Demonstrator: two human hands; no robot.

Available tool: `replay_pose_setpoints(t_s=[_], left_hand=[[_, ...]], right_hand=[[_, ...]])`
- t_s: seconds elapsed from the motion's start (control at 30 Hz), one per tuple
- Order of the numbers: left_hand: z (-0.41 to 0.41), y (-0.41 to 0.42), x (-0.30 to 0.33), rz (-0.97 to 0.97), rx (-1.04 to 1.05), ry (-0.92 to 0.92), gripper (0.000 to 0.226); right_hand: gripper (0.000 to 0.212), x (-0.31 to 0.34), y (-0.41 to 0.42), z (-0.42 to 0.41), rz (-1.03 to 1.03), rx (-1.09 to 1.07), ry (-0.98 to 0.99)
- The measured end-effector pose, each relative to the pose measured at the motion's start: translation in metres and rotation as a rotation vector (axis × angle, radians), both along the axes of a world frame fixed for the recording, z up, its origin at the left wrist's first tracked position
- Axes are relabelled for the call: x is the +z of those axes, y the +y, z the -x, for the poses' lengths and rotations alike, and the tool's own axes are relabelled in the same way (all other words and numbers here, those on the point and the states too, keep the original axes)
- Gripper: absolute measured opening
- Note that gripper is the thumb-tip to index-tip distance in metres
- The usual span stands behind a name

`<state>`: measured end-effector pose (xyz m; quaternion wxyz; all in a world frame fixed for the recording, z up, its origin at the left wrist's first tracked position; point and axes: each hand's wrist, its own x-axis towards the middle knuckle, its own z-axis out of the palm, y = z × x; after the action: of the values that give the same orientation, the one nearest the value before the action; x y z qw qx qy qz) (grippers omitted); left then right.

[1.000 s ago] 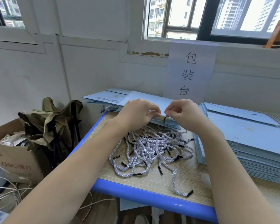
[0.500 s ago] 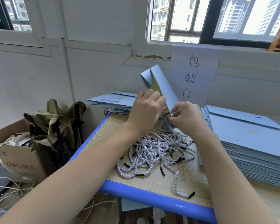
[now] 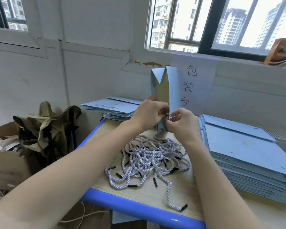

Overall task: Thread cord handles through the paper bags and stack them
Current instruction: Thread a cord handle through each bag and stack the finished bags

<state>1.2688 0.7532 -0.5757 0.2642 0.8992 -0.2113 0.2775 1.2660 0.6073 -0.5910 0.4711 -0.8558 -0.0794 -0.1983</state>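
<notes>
White walls and two windows back a wooden bench [image 3: 177,194] with a blue edge, seen from above. At frame centre, the right hand [image 3: 180,125] pinches a twisted cord [image 3: 175,115] between thumb and forefinger, its black tip at the edge of an upright blue bag [image 3: 172,90]. The left hand [image 3: 147,116] has its fingers [image 3: 161,107] curled round the bag's lower part, holding it standing on end above the bench. Just below the hands lies a tangled pile of cords [image 3: 153,160] with black tips. A tall stack of flat bags [image 3: 248,161] fills the right of the frame; a smaller stack [image 3: 112,107] lies behind the left hand. A paper sign [image 3: 194,81] hangs on the wall behind the bag. At lower left stand a cardboard box [image 3: 5,164] and olive cloth [image 3: 45,128].
</notes>
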Motion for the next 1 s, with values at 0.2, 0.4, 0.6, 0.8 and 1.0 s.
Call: replay_pose_setpoints(t_s=[0.2,0.4,0.6,0.8,1.0], left_hand=[[-0.005,-0.015,-0.005,0.134,-0.052,-0.054,0.014],[0.001,-0.015,-0.004,0.090,-0.052,-0.217,0.015],[0.005,0.001,0.000,0.158,0.078,-0.398,0.011],[0.008,0.003,-0.004,0.058,0.068,-0.399,0.015],[0.011,-0.003,-0.005,0.096,0.135,-0.476,0.011]], right_hand=[[0.030,0.001,-0.005,-0.007,-0.098,-0.029,0.056],[0.049,0.002,-0.002,-0.011,-0.185,-0.014,0.090],[0.040,-0.001,-0.006,-0.012,-0.156,-0.017,0.094],[0.056,-0.004,-0.003,-0.012,-0.126,-0.024,0.096],[0.072,-0.005,-0.003,-0.013,-0.142,-0.011,0.123]])
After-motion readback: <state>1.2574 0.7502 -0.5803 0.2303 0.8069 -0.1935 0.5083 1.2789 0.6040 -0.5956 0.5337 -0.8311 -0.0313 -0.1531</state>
